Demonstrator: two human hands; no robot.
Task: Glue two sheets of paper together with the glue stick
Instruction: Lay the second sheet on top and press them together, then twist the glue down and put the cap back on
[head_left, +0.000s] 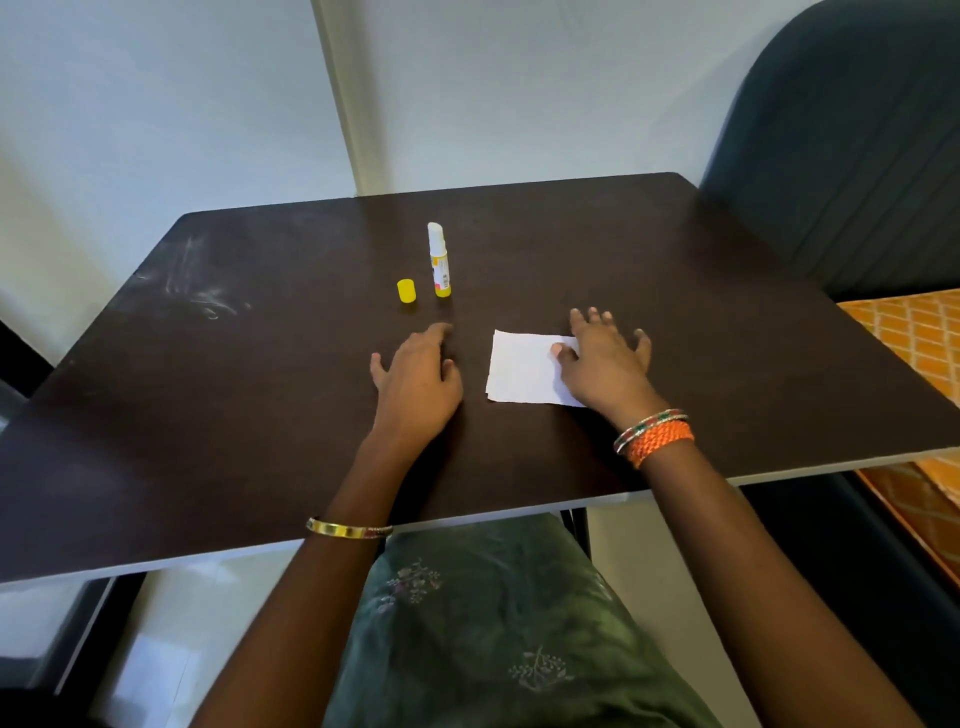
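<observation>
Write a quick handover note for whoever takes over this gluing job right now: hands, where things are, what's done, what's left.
Left hand: open, holding nothing, on the table just left of the paper.
Right hand: open, lying flat on the right part of the white paper.
Glue stick: standing upright, uncapped, behind the hands; its yellow cap sits beside it on the left.
Done: cap off. Only one white rectangle shows; whether it is two sheets already joined cannot be told.
Left: check the bond, then recap the stick.
</observation>
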